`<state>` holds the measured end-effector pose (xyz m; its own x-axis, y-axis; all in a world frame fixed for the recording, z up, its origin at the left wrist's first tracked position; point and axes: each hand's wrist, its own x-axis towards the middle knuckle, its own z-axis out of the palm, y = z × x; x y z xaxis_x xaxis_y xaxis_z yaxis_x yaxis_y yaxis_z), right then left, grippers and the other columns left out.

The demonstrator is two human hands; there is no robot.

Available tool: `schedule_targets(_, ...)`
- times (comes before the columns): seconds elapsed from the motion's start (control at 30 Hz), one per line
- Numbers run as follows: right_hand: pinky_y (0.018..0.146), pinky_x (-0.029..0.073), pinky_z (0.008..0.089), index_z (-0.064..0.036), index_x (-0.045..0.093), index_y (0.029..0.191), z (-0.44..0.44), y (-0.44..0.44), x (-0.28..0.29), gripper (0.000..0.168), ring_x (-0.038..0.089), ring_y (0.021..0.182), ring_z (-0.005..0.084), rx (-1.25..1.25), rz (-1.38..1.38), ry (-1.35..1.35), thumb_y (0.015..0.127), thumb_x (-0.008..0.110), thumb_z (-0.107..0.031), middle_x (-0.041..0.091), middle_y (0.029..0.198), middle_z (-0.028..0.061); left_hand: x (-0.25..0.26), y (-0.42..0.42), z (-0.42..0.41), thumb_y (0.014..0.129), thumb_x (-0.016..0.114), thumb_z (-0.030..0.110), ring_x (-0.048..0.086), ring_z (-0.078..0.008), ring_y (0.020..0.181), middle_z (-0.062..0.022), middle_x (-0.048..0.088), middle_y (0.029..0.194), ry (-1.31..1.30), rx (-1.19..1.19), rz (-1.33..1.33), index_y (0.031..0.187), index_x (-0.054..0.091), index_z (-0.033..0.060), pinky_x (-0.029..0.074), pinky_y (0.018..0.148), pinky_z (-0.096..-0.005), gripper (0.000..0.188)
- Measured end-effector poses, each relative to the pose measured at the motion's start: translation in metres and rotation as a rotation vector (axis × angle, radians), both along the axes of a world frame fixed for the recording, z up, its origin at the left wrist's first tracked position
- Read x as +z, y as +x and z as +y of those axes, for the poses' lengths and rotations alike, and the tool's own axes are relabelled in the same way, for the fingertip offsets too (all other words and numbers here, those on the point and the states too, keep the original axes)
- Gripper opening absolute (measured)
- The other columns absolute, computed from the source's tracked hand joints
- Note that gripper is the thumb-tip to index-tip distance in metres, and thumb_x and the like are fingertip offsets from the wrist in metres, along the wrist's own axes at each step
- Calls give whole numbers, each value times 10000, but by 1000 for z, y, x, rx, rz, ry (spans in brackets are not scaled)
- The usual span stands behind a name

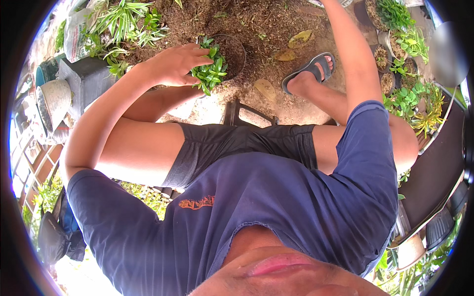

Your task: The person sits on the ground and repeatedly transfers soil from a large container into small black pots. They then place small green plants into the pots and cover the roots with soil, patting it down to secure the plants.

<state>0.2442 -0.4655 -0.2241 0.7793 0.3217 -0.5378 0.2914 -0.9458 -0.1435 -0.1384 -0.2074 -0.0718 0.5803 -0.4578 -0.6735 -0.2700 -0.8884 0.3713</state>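
Observation:
A small leafy green plant [214,74] stands at the left side of a round dark pot [244,55] on the soil-covered ground. My left hand [177,64] is around its left side, fingers spread over the upper leaves and thumb by the lower ones; the stems are hidden. Brown soil or loose plant matter shows inside the pot. My right arm reaches forward past the top edge, so my right hand is out of view. A pale rounded rim [342,3] shows beside that wrist, only partly in view.
Striped-leaf plants [120,18] and a printed plastic sack [76,35] are at the upper left, near a grey block-shaped container [87,83]. Potted plants [381,57] line the right side. My sandaled foot [314,70] rests among dry leaves [264,90]. A black frame part [231,111] sits between my legs.

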Motion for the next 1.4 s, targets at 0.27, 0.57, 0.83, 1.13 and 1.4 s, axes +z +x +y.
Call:
schedule_targets(0.27,773,555,470,-8,736,948,56,20,130,247,718,867,391,-68,-724,674,900,667,-240,740,924,216,5,9,16,956,695,312,577,-353,1299,-141,548,1464,-142,55,-236,1341,604,69,513,1076,-484,464)
schedule_targets(0.57,937,526,472,-14,709,1145,300,16,123,416,677,1111,387,649,-257,648,909,685,-356,711,1139,271,67,108,118,898,737,242,708,-322,963,-76,696,1078,65,203,-1359,1151,657,60,596,804,-449,321)
schedule_targets(0.83,982,494,487,-28,677,1216,349,-56,18,441,618,1188,370,923,167,-44,932,671,-366,661,1238,234,45,113,150,783,817,274,682,-277,1024,-70,673,1013,341,315,-961,953,723,128,564,829,-424,243)
schedule_targets(1.13,1032,457,504,-44,642,1295,344,-63,7,475,552,1275,351,895,246,-126,957,656,-377,604,1350,193,40,115,148,812,770,222,710,-272,981,-90,714,1030,399,340,-945,898,753,110,566,818,-429,141)
schedule_targets(1.4,1077,425,519,-58,610,1366,340,-53,24,509,493,1352,333,758,286,-54,980,642,-387,554,1449,156,32,115,150,837,726,202,717,-274,997,-98,718,1055,401,324,-959,924,754,116,564,825,-429,126)
